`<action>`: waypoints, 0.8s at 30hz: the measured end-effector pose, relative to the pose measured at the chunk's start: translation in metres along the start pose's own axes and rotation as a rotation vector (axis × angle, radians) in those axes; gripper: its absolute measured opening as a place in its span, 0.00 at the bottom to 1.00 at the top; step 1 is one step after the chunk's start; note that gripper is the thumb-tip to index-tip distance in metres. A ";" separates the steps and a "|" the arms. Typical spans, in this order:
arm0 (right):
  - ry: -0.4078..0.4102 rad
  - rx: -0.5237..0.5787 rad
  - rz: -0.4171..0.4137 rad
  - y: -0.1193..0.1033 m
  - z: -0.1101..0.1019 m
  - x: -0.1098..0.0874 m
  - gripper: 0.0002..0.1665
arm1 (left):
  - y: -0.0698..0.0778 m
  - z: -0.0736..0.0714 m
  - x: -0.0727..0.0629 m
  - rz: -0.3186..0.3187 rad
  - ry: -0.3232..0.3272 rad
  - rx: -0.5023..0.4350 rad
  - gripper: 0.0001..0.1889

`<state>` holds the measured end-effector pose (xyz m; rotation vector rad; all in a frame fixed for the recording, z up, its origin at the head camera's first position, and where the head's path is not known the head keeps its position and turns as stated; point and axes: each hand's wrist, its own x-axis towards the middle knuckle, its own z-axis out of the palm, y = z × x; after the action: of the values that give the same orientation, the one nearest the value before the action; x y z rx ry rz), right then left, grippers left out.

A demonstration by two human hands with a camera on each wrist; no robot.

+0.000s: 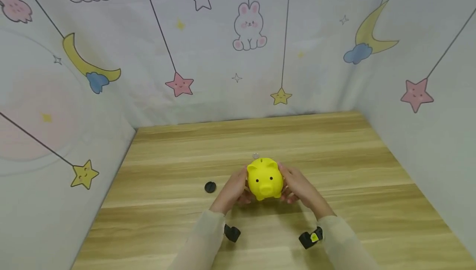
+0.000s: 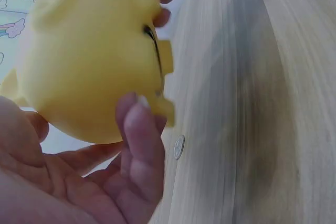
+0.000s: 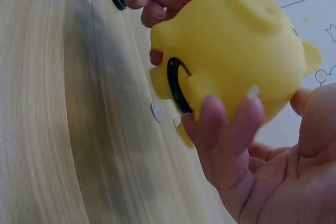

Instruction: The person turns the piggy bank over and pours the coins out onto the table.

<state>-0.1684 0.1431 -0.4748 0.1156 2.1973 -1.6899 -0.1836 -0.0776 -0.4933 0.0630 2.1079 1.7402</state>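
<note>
A yellow piggy bank [image 1: 265, 179] faces me with its snout forward, held between both hands. My left hand [image 1: 236, 186] grips its left side with curled fingers, and my right hand [image 1: 297, 184] grips the other. In the wrist views the piggy bank [image 3: 236, 51] is off the table, its feet above the wood. A black-rimmed round opening [image 3: 176, 85] shows on its underside. Behind it on the table lies a silver coin [image 1: 255, 155]. The black round cap [image 1: 210, 187] rests on the wood left of my left hand.
The wood-grain table [image 1: 167, 220] is bordered at the back and both sides by pale curtains [image 1: 215, 96] printed with stars, moons and rabbits. Black devices [image 1: 232, 233] are worn at both wrists.
</note>
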 end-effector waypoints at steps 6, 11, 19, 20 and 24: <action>-0.057 0.106 -0.076 0.009 -0.004 -0.001 0.39 | -0.002 -0.001 -0.003 0.051 -0.037 -0.068 0.32; -0.077 0.133 -0.116 0.011 -0.007 -0.001 0.39 | -0.001 -0.002 -0.003 0.095 -0.071 -0.092 0.33; -0.110 0.122 -0.137 0.012 -0.012 0.001 0.41 | 0.002 -0.003 -0.004 0.124 -0.095 -0.110 0.32; -0.119 0.125 -0.139 0.013 -0.012 0.001 0.41 | 0.002 -0.003 -0.004 0.128 -0.098 -0.110 0.32; -0.164 0.162 -0.154 0.018 -0.016 0.003 0.41 | 0.001 -0.004 -0.004 0.151 -0.106 -0.116 0.32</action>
<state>-0.1703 0.1624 -0.4889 -0.1495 1.9929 -1.8871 -0.1815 -0.0819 -0.4912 0.2818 1.9669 1.8983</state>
